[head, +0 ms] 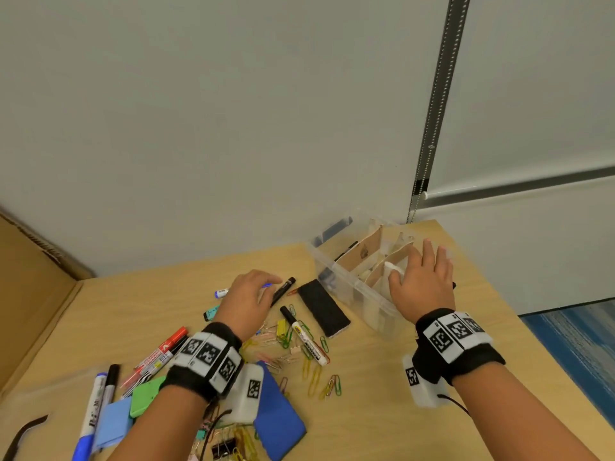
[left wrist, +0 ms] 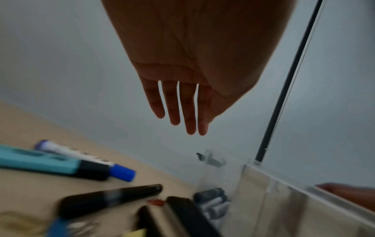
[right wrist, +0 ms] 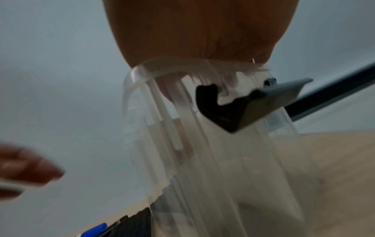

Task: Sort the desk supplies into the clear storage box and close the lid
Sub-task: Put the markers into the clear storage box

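Observation:
The clear storage box (head: 336, 261) stands at the back right of the desk, lid off, split by cardboard dividers (head: 362, 252). My right hand (head: 422, 271) lies over its near end, fingers straight and spread, and the thumb touches a small white piece (head: 394, 270). In the right wrist view my palm (right wrist: 202, 32) sits on the box's rim (right wrist: 154, 72), beside a black latch (right wrist: 223, 109). With fingers straight and nothing held, my left hand (head: 263, 287) (left wrist: 182, 125) hovers over a black marker (head: 283, 289) (left wrist: 109, 198). A blue-capped marker (left wrist: 81, 158) and a teal highlighter (left wrist: 40, 162) lie just left.
A black felt eraser (head: 322, 307), a white marker (head: 304, 337) and several paper clips (head: 312, 371) lie mid-desk. Red pens (head: 163, 351), a green block (head: 146, 395), a blue pad (head: 276, 417) and binder clips (head: 223, 449) crowd the near left. Cardboard (head: 30, 294) stands at the left edge.

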The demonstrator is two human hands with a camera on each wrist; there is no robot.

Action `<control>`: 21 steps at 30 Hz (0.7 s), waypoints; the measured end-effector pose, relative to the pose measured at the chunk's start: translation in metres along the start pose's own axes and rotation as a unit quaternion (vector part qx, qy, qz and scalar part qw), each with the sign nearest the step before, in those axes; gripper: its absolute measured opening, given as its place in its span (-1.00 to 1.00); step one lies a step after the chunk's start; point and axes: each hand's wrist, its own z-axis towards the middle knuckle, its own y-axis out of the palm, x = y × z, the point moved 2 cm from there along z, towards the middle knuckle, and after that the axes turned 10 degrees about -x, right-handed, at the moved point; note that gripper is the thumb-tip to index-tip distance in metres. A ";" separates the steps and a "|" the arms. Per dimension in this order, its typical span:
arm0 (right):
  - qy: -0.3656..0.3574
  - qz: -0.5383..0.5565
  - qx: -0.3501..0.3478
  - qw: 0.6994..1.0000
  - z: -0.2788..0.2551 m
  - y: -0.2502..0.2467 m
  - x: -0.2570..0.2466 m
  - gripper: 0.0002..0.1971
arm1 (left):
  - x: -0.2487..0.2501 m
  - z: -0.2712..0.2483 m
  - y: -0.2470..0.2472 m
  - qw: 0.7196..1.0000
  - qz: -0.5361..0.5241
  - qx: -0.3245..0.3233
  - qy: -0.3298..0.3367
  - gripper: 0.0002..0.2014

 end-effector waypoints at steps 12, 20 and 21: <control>-0.315 -0.025 -0.060 0.947 -0.066 0.057 -0.104 -0.87 | -0.059 0.000 0.014 0.972 0.154 -0.102 -0.142 -0.68; -0.197 -0.128 -0.211 0.949 -0.060 0.115 -0.104 -0.64 | -0.058 0.039 0.035 0.930 0.230 -0.205 -0.199 -0.78; -0.194 -0.126 -0.209 0.950 -0.059 0.114 -0.104 -0.65 | -0.058 0.042 0.035 0.929 0.232 -0.207 -0.202 -0.80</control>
